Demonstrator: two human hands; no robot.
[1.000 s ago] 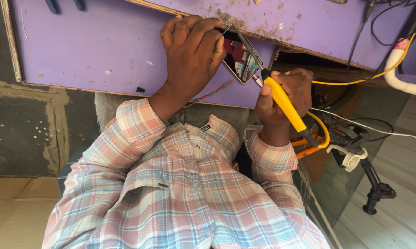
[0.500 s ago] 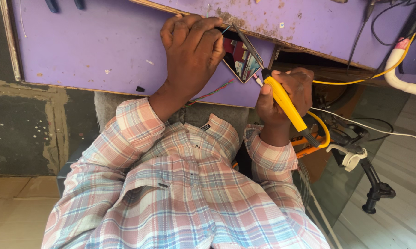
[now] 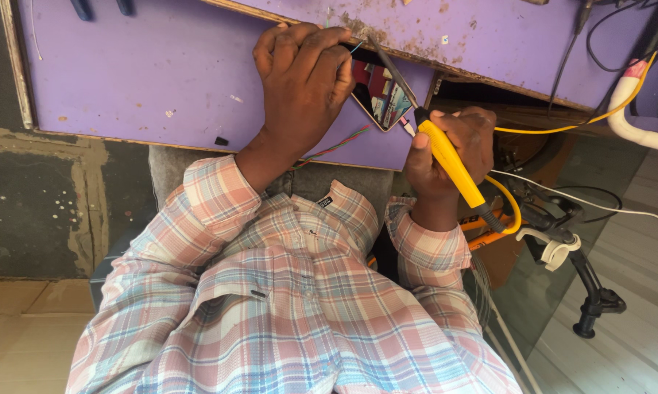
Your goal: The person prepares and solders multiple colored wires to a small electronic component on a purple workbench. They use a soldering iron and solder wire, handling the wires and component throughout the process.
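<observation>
On the purple bench (image 3: 161, 80), left hand (image 3: 303, 80) pins a circuit board (image 3: 380, 95); right hand (image 3: 453, 142) grips a soldering iron (image 3: 446, 157).

1. Supporting surface: a purple-painted worktop (image 3: 161, 80) fills the frame from nine o'clock through twelve to three o'clock. A worn wooden edge strip borders it toward nine o'clock.
2. The paint is chipped and soiled along a raised purple ledge (image 3: 489, 44) running from twelve o'clock toward three o'clock.
3. Resting on the worktop at centre, just toward twelve o'clock: a small opened device (image 3: 380, 95) with coloured parts exposed.
4. Thin red and green wires (image 3: 336, 148) lie on the surface just below it, toward six o'clock.
5. At eleven o'clock, two dark tool handles (image 3: 103, 7), cut off by the frame edge.
6. A small dark fleck (image 3: 221, 141) sits near the front edge, toward nine o'clock of centre.
</observation>
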